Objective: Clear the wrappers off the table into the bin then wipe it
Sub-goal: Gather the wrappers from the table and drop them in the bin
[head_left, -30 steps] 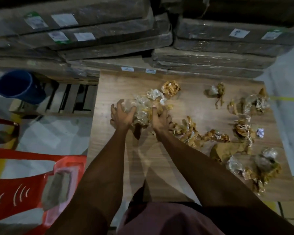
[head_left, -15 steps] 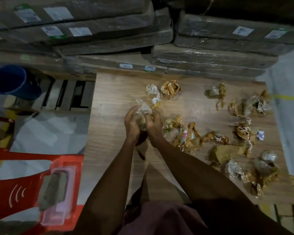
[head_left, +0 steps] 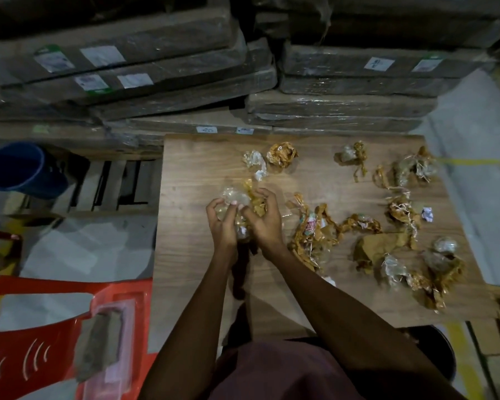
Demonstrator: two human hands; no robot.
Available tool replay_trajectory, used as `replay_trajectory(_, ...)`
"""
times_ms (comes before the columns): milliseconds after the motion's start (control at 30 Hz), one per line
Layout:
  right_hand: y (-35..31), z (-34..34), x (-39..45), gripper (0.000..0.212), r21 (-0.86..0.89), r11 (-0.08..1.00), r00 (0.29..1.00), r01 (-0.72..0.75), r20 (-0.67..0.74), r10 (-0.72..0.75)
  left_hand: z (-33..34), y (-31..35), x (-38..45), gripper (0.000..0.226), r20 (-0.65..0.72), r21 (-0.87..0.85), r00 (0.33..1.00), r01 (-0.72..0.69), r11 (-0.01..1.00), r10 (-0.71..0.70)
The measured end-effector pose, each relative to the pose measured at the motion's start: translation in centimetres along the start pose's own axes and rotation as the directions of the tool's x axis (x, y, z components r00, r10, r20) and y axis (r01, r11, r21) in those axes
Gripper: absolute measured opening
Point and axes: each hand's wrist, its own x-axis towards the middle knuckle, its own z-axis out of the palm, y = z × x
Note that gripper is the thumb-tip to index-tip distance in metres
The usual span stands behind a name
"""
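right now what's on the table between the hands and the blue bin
In the head view, nothing: from the hands, which clutch a wad of wrappers, bare table runs to its left edge, then floor up to the blue bin.

Loose wrappers (head_left: 358, 226) spread across the surface (head_left: 191, 255) from twelve to four o'clock; a bucket (head_left: 23, 168), perhaps the bin, stands at nine o'clock.

One wooden bench (head_left: 191, 255) carries roughly ten crumpled wrappers (head_left: 312, 232), brown and clear, the tangled ones hard to separate. Two hands share one bundle (head_left: 238, 202). One blue bin (head_left: 20, 167) and one red chair (head_left: 26, 356) stand alongside.
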Motion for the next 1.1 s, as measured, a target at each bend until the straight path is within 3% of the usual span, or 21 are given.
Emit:
replay_trajectory(133,-1.5,-1.3,-0.7,0.055,0.041,0.997,0.997,0.064,-0.036,-0.062,1.2,0.9,-1.3,0.075,0.045,-0.073,0.995,0.093,0.993,-0.09)
replay_trajectory(300,-2.2,-4.1,-1.9,0.052,0.135,0.989,0.994,0.055,-0.102,-0.042,2.8,1.7,-2.8,0.057,0.227,-0.155,0.963,0.18,0.971,-0.142)
replay_trajectory(433,-2.1,-7.0,-3.7,0.043,0.208,0.968,0.973,0.139,-0.209,-0.095,4.1,1.9,-4.2,0.082,0.335,-0.088,0.922,0.238,0.967,-0.196)
replay_trajectory(533,-2.3,-8.9,-4.8,0.034,0.312,0.936,0.943,0.163,-0.33,-0.055,5.5,1.9,-5.6,0.092,0.451,-0.003,0.857,0.282,0.959,-0.251)
replay_trajectory(600,-2.7,-10.4,-5.2,0.03,0.376,0.912,0.929,0.164,-0.369,-0.015,6.7,1.6,-7.0,0.095,0.541,0.017,0.785,0.348,0.937,-0.301)
replay_trajectory(667,-2.9,-12.2,-5.5,0.031,0.381,0.91,0.924,0.165,-0.382,-0.007,7.9,1.2,-8.5,0.096,0.562,0.036,0.761,0.368,0.929,-0.323)
replay_trajectory(767,-2.5,-14.7,-6.4,0.036,0.316,0.93,0.923,0.187,-0.382,-0.056,9.9,0.2,-10.9,0.094,0.565,0.044,0.767,0.339,0.94,-0.303)
replay_trajectory(967,-0.4,-20.8,-9.3,0.028,0.337,0.925,0.907,0.173,-0.421,-0.016,13.6,-2.3,-16.9,0.053,0.547,0.112,0.833,0.027,0.993,-0.085)
replay_trajectory(1100,0.1,-26.3,-12.0,0.04,0.367,0.907,0.867,0.207,-0.499,0.004,16.5,-4.6,-23.0,0.05,0.532,0.137,0.847,-0.066,0.988,-0.017)
